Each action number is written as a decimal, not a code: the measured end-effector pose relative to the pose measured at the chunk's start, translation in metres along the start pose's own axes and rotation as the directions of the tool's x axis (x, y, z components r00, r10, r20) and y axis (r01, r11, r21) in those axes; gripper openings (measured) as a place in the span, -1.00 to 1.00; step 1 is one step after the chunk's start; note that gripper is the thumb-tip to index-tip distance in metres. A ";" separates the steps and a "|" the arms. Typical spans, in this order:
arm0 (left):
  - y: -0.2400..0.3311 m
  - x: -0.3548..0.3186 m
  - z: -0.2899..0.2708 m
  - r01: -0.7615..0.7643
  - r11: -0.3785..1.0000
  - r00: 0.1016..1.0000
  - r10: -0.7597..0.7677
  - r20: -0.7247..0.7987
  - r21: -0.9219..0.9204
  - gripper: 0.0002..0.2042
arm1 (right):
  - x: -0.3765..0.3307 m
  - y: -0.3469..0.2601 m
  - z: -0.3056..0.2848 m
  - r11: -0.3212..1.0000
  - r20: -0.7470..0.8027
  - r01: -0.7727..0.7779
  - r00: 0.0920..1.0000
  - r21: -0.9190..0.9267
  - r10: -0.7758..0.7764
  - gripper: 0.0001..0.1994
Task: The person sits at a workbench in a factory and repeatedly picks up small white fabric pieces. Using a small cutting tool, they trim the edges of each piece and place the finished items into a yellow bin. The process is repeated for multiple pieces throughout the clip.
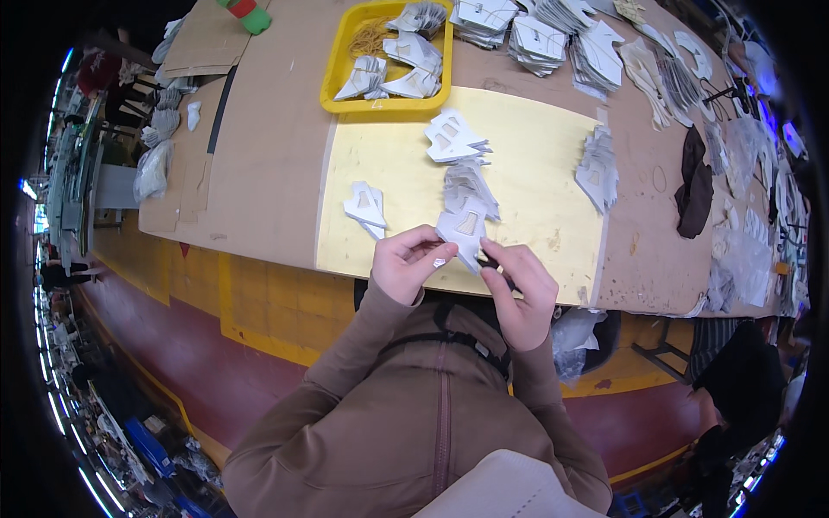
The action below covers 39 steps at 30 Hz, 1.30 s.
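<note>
A white cut piece (451, 226) with a window-like opening is held up over the pale yellow sheet, its narrow end pointing toward me. My left hand (404, 263) pinches its left edge between thumb and fingers. At its lower right edge is my right hand (527, 289), fingers closed around a small dark object (494, 262), mostly hidden, whose kind I cannot make out. Just beyond lie fanned stacks of like pieces, one grey-white stack (471, 190) and one white stack (453, 136). Two or so loose white pieces (364, 207) rest left of my hands.
A yellow tray (387, 105) holds bundles of pieces and tan rubber bands. Another fanned stack (596, 170) lies on the right of the yellow sheet (540, 233). More stacks (537, 45) line the far side. Dark cloth (693, 183) lies at right; a person (743, 371) is at lower right.
</note>
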<state>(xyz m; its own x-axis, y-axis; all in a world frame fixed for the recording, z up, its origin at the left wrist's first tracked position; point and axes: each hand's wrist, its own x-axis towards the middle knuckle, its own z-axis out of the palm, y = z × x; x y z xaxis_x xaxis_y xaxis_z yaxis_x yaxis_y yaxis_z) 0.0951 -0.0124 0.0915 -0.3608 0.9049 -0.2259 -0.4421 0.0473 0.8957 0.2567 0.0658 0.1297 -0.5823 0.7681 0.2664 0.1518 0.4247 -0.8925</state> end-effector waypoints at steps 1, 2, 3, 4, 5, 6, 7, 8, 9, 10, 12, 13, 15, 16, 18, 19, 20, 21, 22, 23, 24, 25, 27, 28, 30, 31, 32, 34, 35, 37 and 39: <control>0.001 -0.001 0.000 0.002 1.000 1.000 -0.002 0.021 -0.025 -0.89 | 0.002 0.000 0.001 1.000 -0.038 -0.017 0.999 -0.016 0.017 -0.68; 0.003 -0.001 -0.001 0.003 0.999 0.999 -0.001 0.043 -0.046 -0.90 | 0.005 0.002 0.004 0.999 -0.041 0.011 0.999 -0.036 -0.012 -0.68; 0.004 -0.001 -0.001 -0.003 1.000 0.998 0.004 0.057 -0.026 -0.90 | 0.005 0.002 0.005 1.000 -0.035 0.013 0.999 -0.020 -0.014 -0.68; 0.006 -0.001 -0.002 -0.011 1.000 0.997 0.011 0.070 -0.002 -0.91 | 0.006 0.002 0.007 1.000 -0.030 0.002 1.000 -0.010 -0.002 -0.68; 0.008 -0.001 -0.002 -0.022 0.999 0.996 0.020 0.082 0.024 -0.91 | 0.006 0.002 0.008 1.000 -0.027 -0.009 1.000 0.000 0.009 -0.68; 0.009 -0.001 -0.002 -0.031 0.999 0.996 0.028 0.089 0.027 -0.91 | 0.006 0.002 0.008 1.000 -0.026 -0.007 1.000 0.001 0.007 -0.68; 0.009 -0.001 -0.002 -0.042 0.999 0.995 0.039 0.094 0.031 -0.92 | 0.006 0.002 0.008 1.000 -0.026 -0.005 1.000 0.003 0.005 -0.68; 0.010 -0.001 -0.002 -0.054 0.998 0.994 0.050 0.097 0.033 -0.92 | 0.006 0.002 0.009 1.000 -0.018 -0.007 1.000 0.000 0.007 -0.68; 0.010 -0.001 -0.002 -0.054 0.998 0.994 0.050 0.101 0.034 -0.92 | 0.005 0.002 0.008 1.000 -0.017 -0.015 1.000 0.005 0.015 -0.69; 0.011 -0.001 -0.002 -0.056 0.998 0.993 0.052 0.101 0.035 -0.92 | 0.005 0.002 0.009 1.000 -0.008 -0.025 1.000 0.008 0.025 -0.69; 0.012 -0.001 -0.002 -0.055 0.998 0.994 0.051 0.100 0.036 -0.92 | 0.004 0.001 0.010 0.998 -0.005 -0.054 0.998 0.031 0.055 -0.70; 0.012 -0.001 -0.002 -0.051 0.998 0.994 0.048 0.098 0.036 -0.92 | 0.003 0.000 0.011 0.996 -0.011 -0.074 0.997 0.051 0.075 -0.70; 0.013 -0.002 -0.002 -0.050 0.998 0.994 0.046 0.096 0.034 -0.92 | 0.002 -0.002 0.014 0.990 -0.014 -0.122 0.992 0.076 0.123 -0.71; 0.014 -0.002 -0.002 -0.052 0.998 0.994 0.048 0.095 0.032 -0.92 | 0.001 -0.003 0.015 0.985 -0.010 -0.149 0.989 0.083 0.150 -0.71; 0.015 -0.002 -0.001 -0.057 0.998 0.994 0.054 0.093 0.032 -0.92 | -0.002 -0.004 0.017 0.976 -0.009 -0.190 0.981 0.111 0.192 -0.71; 0.015 -0.002 -0.001 -0.060 0.998 0.994 0.057 0.093 0.034 -0.92 | -0.002 -0.004 0.018 0.970 -0.012 -0.205 0.978 0.132 0.208 -0.71; 0.015 -0.002 -0.001 -0.063 0.997 0.994 0.060 0.093 0.036 -0.92 | -0.003 -0.004 0.020 0.964 -0.012 -0.220 0.974 0.151 0.224 -0.71; 0.015 -0.002 -0.001 -0.068 0.997 0.993 0.064 0.096 0.040 -0.91 | -0.004 -0.004 0.022 0.961 -0.019 -0.218 0.974 0.171 0.224 -0.71; 0.016 -0.002 -0.002 -0.073 0.996 0.993 0.069 0.100 0.045 -0.91 | -0.004 -0.003 0.023 0.958 -0.023 -0.217 0.974 0.189 0.225 -0.71; 0.016 -0.002 -0.002 -0.080 0.996 0.992 0.075 0.100 0.046 -0.91 | -0.004 -0.003 0.025 0.954 -0.028 -0.216 0.974 0.207 0.226 -0.71; 0.015 -0.002 -0.001 -0.079 0.996 0.992 0.074 0.100 0.051 -0.91 | -0.004 -0.003 0.026 0.949 -0.038 -0.227 0.970 0.219 0.241 -0.71; 0.014 -0.002 -0.001 -0.081 0.995 0.992 0.075 0.097 0.052 -0.90 | -0.004 -0.003 0.027 0.943 -0.048 -0.239 0.965 0.232 0.256 -0.71; 0.014 -0.003 0.000 -0.067 0.997 0.994 0.064 0.089 0.026 -0.90 | -0.004 -0.004 0.026 0.936 -0.043 -0.254 0.961 0.243 0.272 -0.70; 0.013 -0.004 0.001 -0.052 0.999 0.995 0.052 0.086 -0.001 -0.90 | -0.004 -0.004 0.024 0.936 -0.028 -0.258 0.962 0.240 0.273 -0.70; 0.013 -0.005 0.001 -0.036 0.999 0.996 0.039 0.083 -0.039 -0.90 | -0.004 -0.005 0.018 0.945 0.004 -0.251 0.967 0.208 0.255 -0.69; 0.013 -0.005 0.001 -0.035 0.998 0.996 0.039 0.083 -0.049 -0.89 | -0.004 -0.005 0.015 0.955 0.022 -0.238 0.971 0.178 0.238 -0.69; 0.012 -0.005 0.001 -0.041 0.998 0.996 0.045 0.083 -0.055 -0.89 | -0.004 -0.006 0.013 0.963 0.040 -0.225 0.974 0.147 0.221 -0.69; 0.012 -0.005 0.002 -0.046 0.999 0.995 0.048 0.087 -0.027 -0.89 | -0.004 -0.004 0.012 0.964 0.033 -0.226 0.974 0.142 0.224 -0.69; 0.011 -0.004 0.002 -0.053 0.999 0.995 0.053 0.087 -0.011 -0.89 | -0.004 -0.003 0.013 0.963 0.032 -0.232 0.973 0.138 0.230 -0.70; 0.011 -0.003 0.003 -0.110 0.994 0.988 0.106 0.109 0.028 -0.87 | -0.004 0.000 0.017 0.952 -0.009 -0.228 0.972 0.202 0.235 -0.69; 0.010 -0.002 0.006 -0.111 0.994 0.988 0.109 0.109 0.021 -0.87 | -0.005 0.002 0.022 0.912 -0.043 -0.254 0.958 0.322 0.283 -0.68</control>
<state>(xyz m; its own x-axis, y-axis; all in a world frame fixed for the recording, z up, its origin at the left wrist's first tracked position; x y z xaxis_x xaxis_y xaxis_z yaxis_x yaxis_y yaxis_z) 0.0963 -0.0117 0.1032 -0.3154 0.9452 -0.0843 -0.3821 -0.0452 0.9230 0.2426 0.0522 0.1184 -0.4807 0.8767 0.0188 0.0296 0.0376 -0.9989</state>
